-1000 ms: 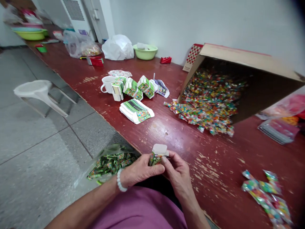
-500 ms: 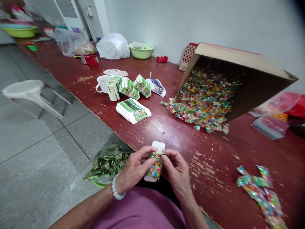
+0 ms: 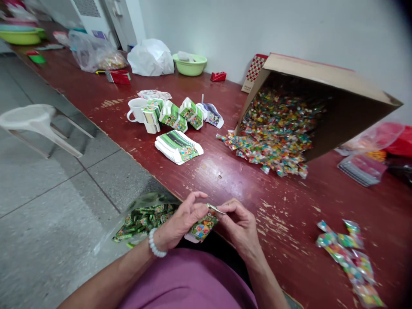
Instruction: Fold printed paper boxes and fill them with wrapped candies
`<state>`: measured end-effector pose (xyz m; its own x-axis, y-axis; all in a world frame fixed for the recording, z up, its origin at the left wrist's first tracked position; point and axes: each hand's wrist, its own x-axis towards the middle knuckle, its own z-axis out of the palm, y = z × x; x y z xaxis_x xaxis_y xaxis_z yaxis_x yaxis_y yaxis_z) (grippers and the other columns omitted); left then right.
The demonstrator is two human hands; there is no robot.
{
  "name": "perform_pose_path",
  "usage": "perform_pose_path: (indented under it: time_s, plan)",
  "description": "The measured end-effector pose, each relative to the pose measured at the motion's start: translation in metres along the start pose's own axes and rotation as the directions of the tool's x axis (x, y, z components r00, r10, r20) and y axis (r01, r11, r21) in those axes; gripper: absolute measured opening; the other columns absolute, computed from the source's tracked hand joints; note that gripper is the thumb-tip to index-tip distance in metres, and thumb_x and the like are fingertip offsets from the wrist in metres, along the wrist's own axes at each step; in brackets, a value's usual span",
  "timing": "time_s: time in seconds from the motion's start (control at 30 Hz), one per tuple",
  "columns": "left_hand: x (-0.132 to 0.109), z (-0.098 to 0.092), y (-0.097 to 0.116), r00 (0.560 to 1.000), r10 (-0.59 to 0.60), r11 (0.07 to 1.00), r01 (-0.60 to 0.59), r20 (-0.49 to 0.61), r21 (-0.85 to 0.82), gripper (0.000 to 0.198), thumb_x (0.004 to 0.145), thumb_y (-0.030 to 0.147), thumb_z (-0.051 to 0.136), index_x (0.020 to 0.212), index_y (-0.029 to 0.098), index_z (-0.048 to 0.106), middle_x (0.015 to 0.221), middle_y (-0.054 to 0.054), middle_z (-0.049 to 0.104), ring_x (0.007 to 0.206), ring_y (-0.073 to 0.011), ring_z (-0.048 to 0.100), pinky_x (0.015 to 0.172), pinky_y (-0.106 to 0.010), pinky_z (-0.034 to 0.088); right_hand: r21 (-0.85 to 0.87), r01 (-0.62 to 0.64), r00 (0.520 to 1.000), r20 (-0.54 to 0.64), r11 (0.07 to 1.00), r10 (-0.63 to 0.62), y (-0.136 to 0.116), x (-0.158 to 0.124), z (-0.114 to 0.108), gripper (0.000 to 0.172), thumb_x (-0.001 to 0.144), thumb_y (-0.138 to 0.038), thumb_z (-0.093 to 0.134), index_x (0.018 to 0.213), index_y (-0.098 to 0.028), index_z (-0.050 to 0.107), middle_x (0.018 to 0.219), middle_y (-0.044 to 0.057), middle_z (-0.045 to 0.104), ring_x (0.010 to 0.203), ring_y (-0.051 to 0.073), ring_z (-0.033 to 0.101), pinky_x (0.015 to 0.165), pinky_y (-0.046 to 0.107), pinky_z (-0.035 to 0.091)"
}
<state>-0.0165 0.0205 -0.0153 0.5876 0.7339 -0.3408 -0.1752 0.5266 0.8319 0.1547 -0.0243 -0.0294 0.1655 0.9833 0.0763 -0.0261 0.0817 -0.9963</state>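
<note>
A long dark red wooden surface [image 3: 283, 240], from which paint is worn in patches, is occupied by many things. On it a large brown cardboard box [image 3: 325, 73] is laid on its side, with its mouth turned toward the person. A white plastic stool [image 3: 30, 116] is placed on the grey floor, at the left. Beside the near edge of the surface, lower than it, a clear plastic bag [image 3: 148, 198] is seen, filled with small green printed packets [image 3: 146, 221].

The left hand [image 3: 180, 223] is held above this edge; its thumb is laid at the upper end of the carton and its index finger is stretched apart. Whether the carton is gripped by its other fingers cannot be told. By the right hand [image 3: 241, 225], the flap at the carton's upper end is pinched between thumb and fingers.

A stack of flattened green-and-white cartons [image 3: 178, 146] is set beyond the hands, near a white mug [image 3: 137, 110]. The small green printed carton [image 3: 202, 228] is held tilted between both hands, in front of the person. From the cardboard box, small clear wrapped packets of colourful sweets [image 3: 277, 133] are spilled onto the surface.
</note>
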Motion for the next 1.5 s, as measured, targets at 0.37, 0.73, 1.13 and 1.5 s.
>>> perform_pose_path:
  time_s: [0.37, 0.73, 1.13, 1.5]
  plan:
    - [0.009, 0.006, -0.017, 0.968, -0.247, 0.953, 0.251, 0.040, -0.170, 0.060, 0.092, 0.064, 0.042, 0.127, 0.019, 0.059, 0.070, -0.003, 0.065, 0.044, -0.0123, 0.060, 0.041, -0.020, 0.044, -0.146, -0.121, 0.985, 0.102, 0.982, 0.137, -0.010, 0.005, 0.002, 0.016, 0.087, -0.034, 0.068, 0.094, -0.019, 0.072, 0.079, 0.003, 0.069, 0.048, 0.010, 0.061, 0.047, 0.022, 0.048]
    - [0.010, 0.002, -0.018, 0.996, -0.060, 0.997, 0.057, 0.061, 0.058, 0.059, 0.096, 0.060, 0.038, 0.127, 0.015, 0.061, 0.074, -0.004, 0.065, 0.050, -0.0101, 0.058, 0.048, -0.020, 0.043, 0.184, -0.271, 0.962, 0.064, 0.945, 0.264, -0.004, 0.011, 0.011, 0.022, 0.082, -0.038, 0.074, 0.079, -0.017, 0.067, 0.088, 0.006, 0.076, 0.045, 0.010, 0.060, 0.041, 0.023, 0.046]
    - [0.009, 0.001, -0.012, 0.983, -0.143, 0.982, 0.127, 0.111, 0.142, 0.068, 0.094, 0.065, 0.035, 0.078, 0.009, 0.069, 0.063, -0.005, 0.061, 0.042, -0.0091, 0.055, 0.041, -0.019, 0.037, 0.087, -0.281, 0.960, 0.019, 0.956, 0.281, -0.008, 0.011, 0.009, 0.026, 0.079, -0.041, 0.076, 0.075, -0.017, 0.067, 0.058, 0.000, 0.068, 0.041, 0.010, 0.057, 0.038, 0.020, 0.038]
    - [0.008, 0.004, -0.008, 0.984, -0.164, 0.981, 0.155, 0.067, 0.120, 0.067, 0.094, 0.065, 0.037, 0.139, 0.018, 0.051, 0.066, -0.002, 0.062, 0.043, -0.0113, 0.055, 0.039, -0.019, 0.038, 0.104, -0.161, 0.979, 0.143, 0.981, 0.146, -0.012, -0.002, 0.009, 0.019, 0.091, -0.037, 0.063, 0.083, -0.020, 0.065, 0.114, 0.006, 0.068, 0.051, 0.007, 0.061, 0.051, 0.025, 0.052]
